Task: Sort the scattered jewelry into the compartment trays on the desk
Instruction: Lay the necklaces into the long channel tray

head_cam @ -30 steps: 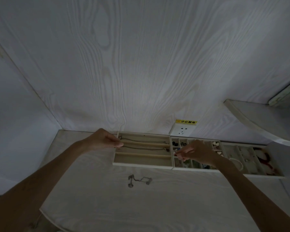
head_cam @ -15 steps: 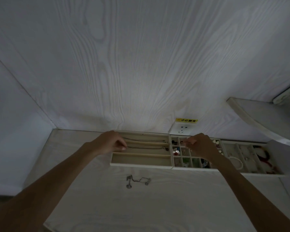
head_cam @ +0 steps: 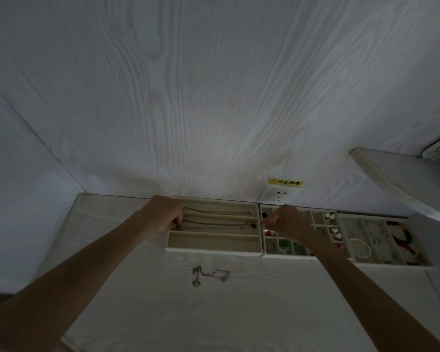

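A cream tray (head_cam: 214,247) with three long slots stands at the back of the desk. A thin necklace (head_cam: 221,213) lies in its far slot. A second necklace (head_cam: 219,224) with a dark pendant lies in the middle slot, and the near slot holds nothing. My left hand (head_cam: 163,217) rests at the tray's left end, fingers curled on the second necklace's chain end. My right hand (head_cam: 287,222) hovers over the small-compartment tray (head_cam: 269,254), fingertips pinched just right of the pendant with nothing seen in them. A loose necklace (head_cam: 210,274) lies on the desk in front.
A third tray (head_cam: 391,264) at the right holds a pearl bracelet (head_cam: 361,247) and red jewelry (head_cam: 401,235). A wall socket (head_cam: 280,196) with a yellow label sits behind the trays. A white shelf (head_cam: 404,179) juts out at the right.
Both hands held the second necklace stretched over the middle slot. The right hand let go and drew right, then came back toward the pendant end. The left hand stays at the chain's left end.
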Motion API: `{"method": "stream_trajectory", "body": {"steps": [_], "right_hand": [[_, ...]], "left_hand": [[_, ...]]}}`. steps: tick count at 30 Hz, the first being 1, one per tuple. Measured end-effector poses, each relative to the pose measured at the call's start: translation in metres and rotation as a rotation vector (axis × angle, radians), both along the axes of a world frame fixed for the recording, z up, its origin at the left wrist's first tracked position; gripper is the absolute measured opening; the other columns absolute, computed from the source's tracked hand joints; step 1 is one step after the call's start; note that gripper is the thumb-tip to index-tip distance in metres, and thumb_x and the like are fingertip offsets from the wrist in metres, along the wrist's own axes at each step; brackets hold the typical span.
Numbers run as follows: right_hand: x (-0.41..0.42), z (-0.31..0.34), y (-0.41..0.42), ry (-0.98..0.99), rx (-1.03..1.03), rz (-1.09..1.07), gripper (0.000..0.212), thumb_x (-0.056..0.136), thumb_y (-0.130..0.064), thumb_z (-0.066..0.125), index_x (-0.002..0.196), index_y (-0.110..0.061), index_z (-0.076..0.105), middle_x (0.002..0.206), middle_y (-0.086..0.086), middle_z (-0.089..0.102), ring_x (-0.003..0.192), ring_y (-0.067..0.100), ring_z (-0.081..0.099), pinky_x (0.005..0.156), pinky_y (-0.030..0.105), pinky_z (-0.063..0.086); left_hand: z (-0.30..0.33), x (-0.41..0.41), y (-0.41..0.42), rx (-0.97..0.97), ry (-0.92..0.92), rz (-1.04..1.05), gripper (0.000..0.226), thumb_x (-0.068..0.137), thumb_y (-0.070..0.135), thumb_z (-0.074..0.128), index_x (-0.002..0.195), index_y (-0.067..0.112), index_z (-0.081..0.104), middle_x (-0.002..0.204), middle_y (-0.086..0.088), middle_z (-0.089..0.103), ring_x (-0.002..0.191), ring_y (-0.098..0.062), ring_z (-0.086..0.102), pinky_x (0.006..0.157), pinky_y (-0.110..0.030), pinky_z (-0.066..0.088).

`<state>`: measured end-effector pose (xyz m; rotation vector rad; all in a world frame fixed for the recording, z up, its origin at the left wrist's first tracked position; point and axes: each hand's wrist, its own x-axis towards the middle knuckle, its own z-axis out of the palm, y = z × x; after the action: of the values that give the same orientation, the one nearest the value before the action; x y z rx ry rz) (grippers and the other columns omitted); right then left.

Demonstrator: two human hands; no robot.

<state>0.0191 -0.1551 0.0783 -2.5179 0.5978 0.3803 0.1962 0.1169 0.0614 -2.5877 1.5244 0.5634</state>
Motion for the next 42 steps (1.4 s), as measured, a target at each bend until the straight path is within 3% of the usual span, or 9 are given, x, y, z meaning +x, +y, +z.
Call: {"method": "stream_trajectory", "body": {"steps": [4, 11, 14, 20, 24, 29, 31, 34, 42], "right_hand": [[0.002, -0.004, 0.001, 0.024, -0.015, 0.044, 0.015, 0.083, -0.030, 0.068, 0.093, -0.022, 0.075, 0.087, -0.004, 0.075, 0.068, 0.000, 0.064, 0.082, 0.032, 0.055], [0.009, -0.001, 0.008, 0.020, 0.000, 0.065, 0.017, 0.086, -0.023, 0.065, 0.100, -0.016, 0.073, 0.089, 0.000, 0.074, 0.060, 0.000, 0.062, 0.061, 0.009, 0.045], [0.015, 0.000, 0.014, -0.001, 0.019, 0.123, 0.017, 0.086, -0.024, 0.065, 0.099, -0.017, 0.074, 0.079, -0.012, 0.067, 0.054, -0.008, 0.053, 0.054, 0.003, 0.038], [0.019, -0.007, 0.019, 0.026, 0.004, 0.184, 0.019, 0.084, -0.030, 0.066, 0.100, -0.022, 0.073, 0.070, -0.021, 0.054, 0.062, -0.006, 0.049, 0.058, 0.005, 0.033], [0.016, -0.013, 0.014, 0.069, -0.142, 0.214, 0.019, 0.085, -0.038, 0.064, 0.099, -0.029, 0.073, 0.084, -0.014, 0.059, 0.082, 0.001, 0.050, 0.088, 0.024, 0.038], [0.016, -0.012, 0.011, 0.092, -0.213, 0.285, 0.022, 0.088, -0.035, 0.060, 0.105, -0.027, 0.071, 0.068, -0.026, 0.034, 0.083, 0.002, 0.046, 0.090, 0.025, 0.042], [0.016, -0.011, 0.013, 0.119, -0.225, 0.292, 0.023, 0.088, -0.037, 0.059, 0.107, -0.029, 0.070, 0.072, -0.025, 0.041, 0.088, 0.006, 0.051, 0.093, 0.028, 0.041], [0.016, -0.009, 0.015, 0.152, -0.238, 0.305, 0.024, 0.088, -0.038, 0.059, 0.109, -0.030, 0.069, 0.102, -0.012, 0.063, 0.104, 0.012, 0.057, 0.098, 0.039, 0.042], [0.019, -0.015, 0.012, 0.175, -0.280, 0.336, 0.026, 0.089, -0.044, 0.056, 0.110, -0.035, 0.068, 0.115, -0.006, 0.060, 0.107, 0.015, 0.056, 0.096, 0.040, 0.042]], "left_hand": [[-0.001, 0.001, -0.004, 0.071, -0.051, -0.029, 0.025, 0.085, 0.020, 0.058, 0.104, 0.030, 0.072, 0.106, 0.014, 0.069, 0.100, -0.007, 0.061, 0.071, -0.016, 0.031], [0.000, -0.001, -0.011, 0.132, -0.078, -0.049, 0.025, 0.086, 0.016, 0.057, 0.103, 0.026, 0.072, 0.108, 0.010, 0.069, 0.101, -0.013, 0.063, 0.076, -0.020, 0.037], [0.001, -0.002, -0.010, 0.136, -0.080, -0.053, 0.025, 0.087, 0.016, 0.056, 0.104, 0.026, 0.071, 0.110, 0.010, 0.068, 0.101, -0.013, 0.063, 0.075, -0.020, 0.036], [0.002, -0.002, -0.010, 0.140, -0.065, -0.043, 0.026, 0.086, 0.014, 0.056, 0.105, 0.025, 0.071, 0.111, 0.009, 0.068, 0.102, -0.014, 0.062, 0.077, -0.020, 0.037], [0.002, -0.002, -0.009, 0.128, -0.064, -0.043, 0.026, 0.086, 0.014, 0.056, 0.104, 0.025, 0.071, 0.108, 0.008, 0.069, 0.099, -0.014, 0.063, 0.078, -0.021, 0.040], [0.001, -0.004, -0.008, 0.100, -0.083, -0.043, 0.026, 0.087, 0.017, 0.056, 0.105, 0.026, 0.071, 0.110, 0.008, 0.068, 0.100, -0.013, 0.063, 0.073, -0.020, 0.035], [0.001, -0.004, -0.006, 0.079, -0.071, -0.023, 0.025, 0.087, 0.018, 0.056, 0.106, 0.027, 0.070, 0.112, 0.009, 0.067, 0.102, -0.012, 0.062, 0.073, -0.019, 0.032], [0.000, -0.005, -0.003, 0.054, -0.043, 0.013, 0.026, 0.088, 0.019, 0.056, 0.107, 0.028, 0.070, 0.112, 0.011, 0.066, 0.102, -0.010, 0.061, 0.076, -0.018, 0.034], [0.008, -0.008, 0.010, -0.185, 0.071, 0.330, 0.013, 0.086, 0.028, 0.063, 0.094, 0.029, 0.073, 0.099, 0.014, 0.069, 0.088, -0.006, 0.063, 0.071, -0.017, 0.038]]}}
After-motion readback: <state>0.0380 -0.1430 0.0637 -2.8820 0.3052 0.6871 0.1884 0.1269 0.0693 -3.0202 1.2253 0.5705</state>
